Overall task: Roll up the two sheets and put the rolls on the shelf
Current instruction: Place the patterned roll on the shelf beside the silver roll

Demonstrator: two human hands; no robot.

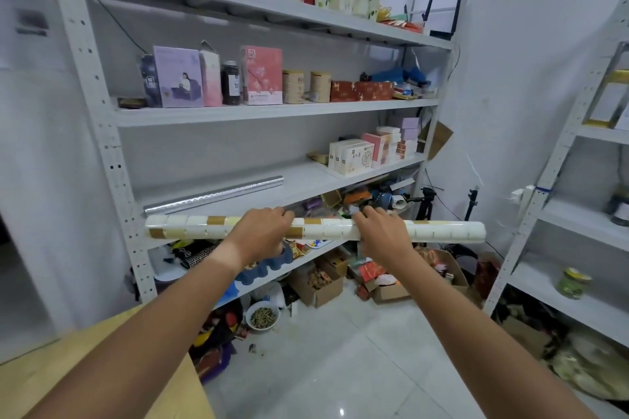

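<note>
A long roll with a cream and tan tile pattern [326,227] is held level in front of the white metal shelf unit [112,133]. My left hand [262,235] grips the roll left of its middle, and my right hand [381,231] grips it right of the middle. A silver roll [214,196] lies on the third shelf board [306,180], just behind and above the tile roll's left half. The tile roll hovers at the front edge of that board, apart from the silver roll.
Boxes and cans [262,78] fill the shelf above; cream boxes [354,156] stand on the third board's right end. Cardboard boxes [320,286] and a bowl [262,316] clutter the floor. A wooden table corner [102,367] is at lower left, a second shelf unit [578,214] at right.
</note>
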